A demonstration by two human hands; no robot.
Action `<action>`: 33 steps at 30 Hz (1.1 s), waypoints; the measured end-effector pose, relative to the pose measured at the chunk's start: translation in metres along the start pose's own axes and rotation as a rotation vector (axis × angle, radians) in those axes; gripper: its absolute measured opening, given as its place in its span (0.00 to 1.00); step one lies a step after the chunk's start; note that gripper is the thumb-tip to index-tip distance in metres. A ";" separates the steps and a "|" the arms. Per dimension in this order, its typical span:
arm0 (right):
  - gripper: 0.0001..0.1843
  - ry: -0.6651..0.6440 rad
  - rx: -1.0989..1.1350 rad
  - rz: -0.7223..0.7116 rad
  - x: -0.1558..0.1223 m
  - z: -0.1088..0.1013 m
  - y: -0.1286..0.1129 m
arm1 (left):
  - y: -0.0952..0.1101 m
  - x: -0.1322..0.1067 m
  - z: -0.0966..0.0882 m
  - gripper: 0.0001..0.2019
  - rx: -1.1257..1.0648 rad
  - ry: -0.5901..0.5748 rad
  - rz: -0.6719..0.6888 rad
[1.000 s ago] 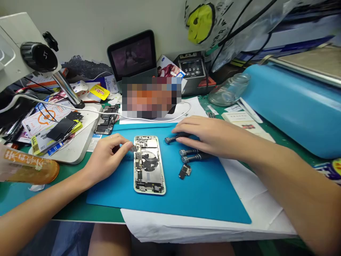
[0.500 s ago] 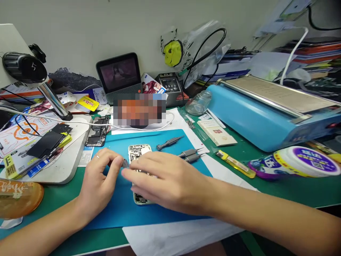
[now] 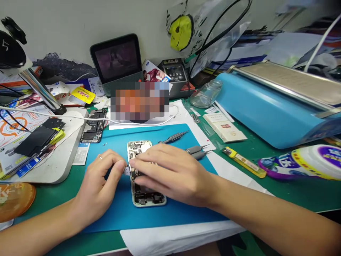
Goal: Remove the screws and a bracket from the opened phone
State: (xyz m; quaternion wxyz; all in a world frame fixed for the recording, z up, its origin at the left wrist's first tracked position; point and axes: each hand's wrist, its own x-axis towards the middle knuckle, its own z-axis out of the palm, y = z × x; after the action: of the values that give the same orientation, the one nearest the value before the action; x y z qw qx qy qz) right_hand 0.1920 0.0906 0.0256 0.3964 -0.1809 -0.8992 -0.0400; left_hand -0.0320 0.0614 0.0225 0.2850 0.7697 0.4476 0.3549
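An opened phone [image 3: 149, 200] with its inner boards and parts bare lies on a blue work mat [image 3: 114, 213]. My left hand [image 3: 99, 181] pinches a small pale flat piece, which looks like a SIM card tray [image 3: 126, 171], between thumb and forefinger at the phone's left edge. Whether the tray is partly inside the slot I cannot tell. My right hand [image 3: 177, 174] lies over the phone with its fingers stretched and apart, fingertips near that same edge. It hides much of the phone's middle and right side.
Several grey screwdrivers [image 3: 197, 149] lie right of the phone. Another opened phone [image 3: 93, 126] is at the mat's back left. A yellow cutter [image 3: 243, 162], a white-and-purple tub [image 3: 301, 161] and a blue machine [image 3: 255, 110] stand right. A white cable [image 3: 87, 117] crosses behind.
My left hand has brought the small tray against the phone's left edge. My right hand has shifted slightly, so more of the phone's lower part shows. The camera view has moved closer.
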 end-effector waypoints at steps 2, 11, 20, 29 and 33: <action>0.10 -0.051 0.018 0.016 -0.002 -0.006 0.010 | -0.001 -0.001 0.000 0.14 -0.015 0.001 -0.004; 0.54 -0.780 0.344 0.108 -0.006 -0.030 0.037 | -0.005 -0.007 0.001 0.14 -0.112 0.025 -0.025; 0.60 -0.801 0.235 0.185 -0.011 -0.026 0.046 | -0.004 -0.001 0.001 0.17 -0.173 0.084 -0.111; 0.65 -0.748 0.204 0.250 -0.012 -0.018 0.042 | -0.007 -0.003 0.001 0.17 -0.204 0.068 -0.099; 0.56 -0.669 0.258 0.260 -0.014 -0.009 0.046 | -0.007 -0.003 0.002 0.18 -0.212 0.091 -0.089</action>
State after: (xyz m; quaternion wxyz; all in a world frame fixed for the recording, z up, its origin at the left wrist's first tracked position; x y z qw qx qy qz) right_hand 0.2235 0.1275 0.0177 0.1023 -0.2452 -0.9461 0.1854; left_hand -0.0343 0.0616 0.0152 0.3595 0.6976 0.4540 0.4219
